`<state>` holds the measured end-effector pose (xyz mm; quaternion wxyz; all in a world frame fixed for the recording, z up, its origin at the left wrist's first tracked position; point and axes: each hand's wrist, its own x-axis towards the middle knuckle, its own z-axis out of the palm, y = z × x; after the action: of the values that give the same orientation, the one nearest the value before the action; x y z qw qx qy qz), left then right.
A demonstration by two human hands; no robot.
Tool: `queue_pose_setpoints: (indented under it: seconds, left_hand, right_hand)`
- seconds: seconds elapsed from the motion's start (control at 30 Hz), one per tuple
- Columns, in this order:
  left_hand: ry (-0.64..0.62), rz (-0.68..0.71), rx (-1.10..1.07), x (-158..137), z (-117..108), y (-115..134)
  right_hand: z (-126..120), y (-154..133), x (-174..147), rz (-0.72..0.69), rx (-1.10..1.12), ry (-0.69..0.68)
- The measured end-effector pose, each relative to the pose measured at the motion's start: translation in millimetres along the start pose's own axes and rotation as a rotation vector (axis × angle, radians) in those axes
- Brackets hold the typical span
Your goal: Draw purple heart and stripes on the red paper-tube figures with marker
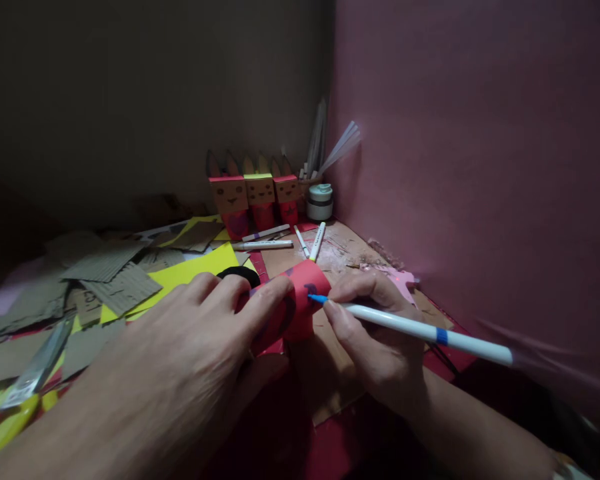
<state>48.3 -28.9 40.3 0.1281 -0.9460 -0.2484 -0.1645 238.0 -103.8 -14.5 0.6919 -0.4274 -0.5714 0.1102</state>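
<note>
My left hand [205, 340] is wrapped over a red paper tube [305, 277] lying on its side, fingers on top and thumb below. Dark purple-blue shapes are drawn on the tube, partly hidden by my fingers. In my right hand [380, 333] a white marker [405, 323] with a blue band is pinched near its tip. Its blue tip touches the tube beside one of the drawn shapes. Under the hands lies a piece of brown cardboard [325, 383].
Behind stand several red tube figures [265, 193] with cardboard faces and ears. Several loose markers [265, 245] lie before them, near a lidded jar [320, 202]. Cardboard scraps [125, 287], yellow paper [195, 270] and yellow-handled scissors [17, 420] cover the left. A pink wall [480, 167] borders the right.
</note>
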Motion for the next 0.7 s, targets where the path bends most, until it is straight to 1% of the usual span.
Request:
queue_pose_setpoints:
  seconds: [0.1, 0.27, 0.43, 0.5, 0.7]
  left_hand:
    - [0.038, -0.022, 0.011, -0.6, -0.4, 1.7]
    - [0.102, -0.012, 0.002, 0.1, -0.6, 6.7]
    - [0.043, -0.004, 0.0, 1.2, 1.0, 4.0]
    - [0.058, -0.01, 0.004, 0.7, 0.7, 2.6]
    - [0.039, 0.001, -0.002, -2.2, -1.5, 1.6]
  right_hand:
    - [-0.4, 0.2, -0.4, -0.003, -0.005, 0.004]
    - [-1.0, -0.7, -0.4, 0.002, 0.004, -0.001]
    - [-0.8, 0.5, 0.0, 0.012, -0.018, 0.007]
    - [-0.8, 0.8, 0.3, 0.003, -0.028, 0.013]
    - [-1.4, 0.2, 1.6, -0.023, -0.012, -0.003]
